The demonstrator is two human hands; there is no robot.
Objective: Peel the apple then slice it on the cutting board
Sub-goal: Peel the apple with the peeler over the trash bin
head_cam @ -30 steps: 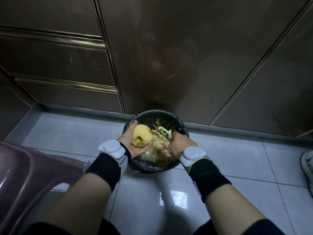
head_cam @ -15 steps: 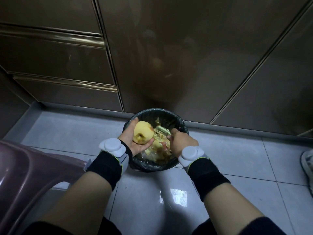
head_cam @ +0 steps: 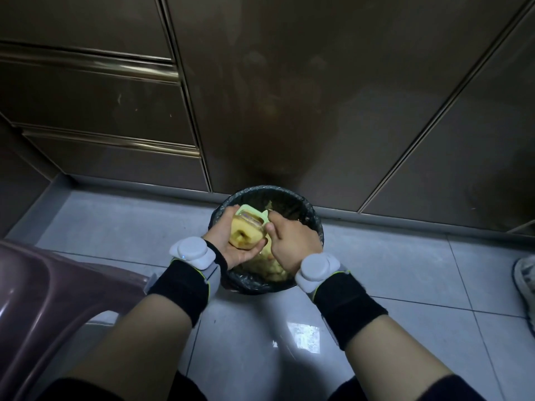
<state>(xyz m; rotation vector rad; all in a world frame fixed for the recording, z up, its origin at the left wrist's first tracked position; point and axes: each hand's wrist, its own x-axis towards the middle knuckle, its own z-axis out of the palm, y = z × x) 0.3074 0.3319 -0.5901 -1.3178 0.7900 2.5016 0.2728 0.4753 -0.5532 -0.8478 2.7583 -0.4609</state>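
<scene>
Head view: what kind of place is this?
Probably a kitchen, at floor level: dark drawer fronts with metal rails, grey floor tiles, and a bag-lined bin of peelings under the apple being peeled.

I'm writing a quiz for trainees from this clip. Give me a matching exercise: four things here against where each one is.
Things:
1. apple
2. peeler
3. peelings
4. bin

Places:
A. on the tiled floor
B. held in the left hand
C. inside the bin
D. held in the right hand

Pairs: 1-B, 2-D, 3-C, 4-A
</scene>
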